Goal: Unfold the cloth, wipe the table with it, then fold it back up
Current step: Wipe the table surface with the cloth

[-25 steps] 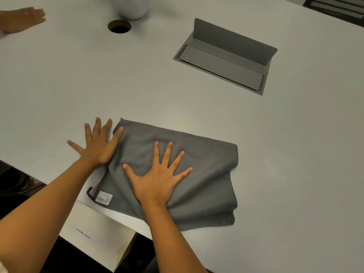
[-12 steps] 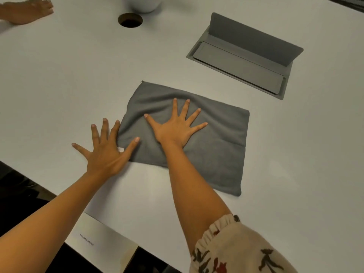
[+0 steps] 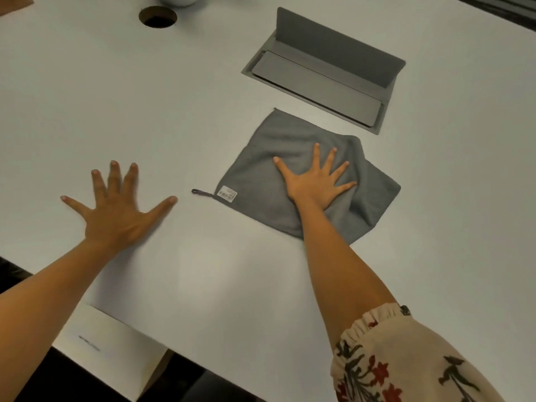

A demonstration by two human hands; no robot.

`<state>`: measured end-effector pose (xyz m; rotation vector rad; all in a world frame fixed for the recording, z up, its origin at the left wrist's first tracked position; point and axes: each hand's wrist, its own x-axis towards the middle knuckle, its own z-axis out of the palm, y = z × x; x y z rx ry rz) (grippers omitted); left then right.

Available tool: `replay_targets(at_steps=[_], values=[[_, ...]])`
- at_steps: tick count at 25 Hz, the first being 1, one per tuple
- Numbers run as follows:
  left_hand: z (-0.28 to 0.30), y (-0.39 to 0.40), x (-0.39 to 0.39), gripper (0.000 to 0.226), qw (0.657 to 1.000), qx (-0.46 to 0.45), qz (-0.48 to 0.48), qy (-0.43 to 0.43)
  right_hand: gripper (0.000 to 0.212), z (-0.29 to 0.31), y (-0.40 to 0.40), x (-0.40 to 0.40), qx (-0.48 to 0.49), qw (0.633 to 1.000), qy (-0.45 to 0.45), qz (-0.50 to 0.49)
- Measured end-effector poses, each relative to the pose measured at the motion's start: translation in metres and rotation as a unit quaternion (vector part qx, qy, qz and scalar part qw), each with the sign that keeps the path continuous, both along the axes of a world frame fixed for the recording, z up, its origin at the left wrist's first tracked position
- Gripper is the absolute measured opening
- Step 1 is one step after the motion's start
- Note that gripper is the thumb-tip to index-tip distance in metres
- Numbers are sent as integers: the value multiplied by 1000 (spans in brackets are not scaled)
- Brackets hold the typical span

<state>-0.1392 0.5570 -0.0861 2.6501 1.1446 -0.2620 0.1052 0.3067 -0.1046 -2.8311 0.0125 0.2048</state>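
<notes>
A grey cloth (image 3: 261, 175) lies spread on the white table (image 3: 145, 105), bunched into folds at its right edge. Its white label and hanging loop point left. My right hand (image 3: 314, 181) presses flat on the middle of the cloth with fingers spread. My left hand (image 3: 116, 210) rests flat on the bare table, well to the left of the cloth and apart from it, fingers spread and holding nothing.
A grey cable box (image 3: 322, 71) with its lid standing open is set into the table just beyond the cloth. A round cable hole (image 3: 158, 16) and the base of a white vessel (image 3: 179, 0) sit at the far edge. The table's near edge runs below my forearms.
My right hand has pushed the cloth away from the near edge, farther out and to the right, bunching its right side. My left hand has come off the cloth and stays on the table.
</notes>
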Motion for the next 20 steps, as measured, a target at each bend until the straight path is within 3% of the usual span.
replay_targets(at_steps=[6,13,20], values=[[5,-24,7,123,997,-62,45,-2,121,5,-141,2,-9,996,20,-92],[3,-62,2,128,996,-81,19,-12,124,15,-308,-40,-40,977,43,-203],[9,-81,-16,116,996,-81,-25,0,124,17,-360,-111,-32,966,56,-252]])
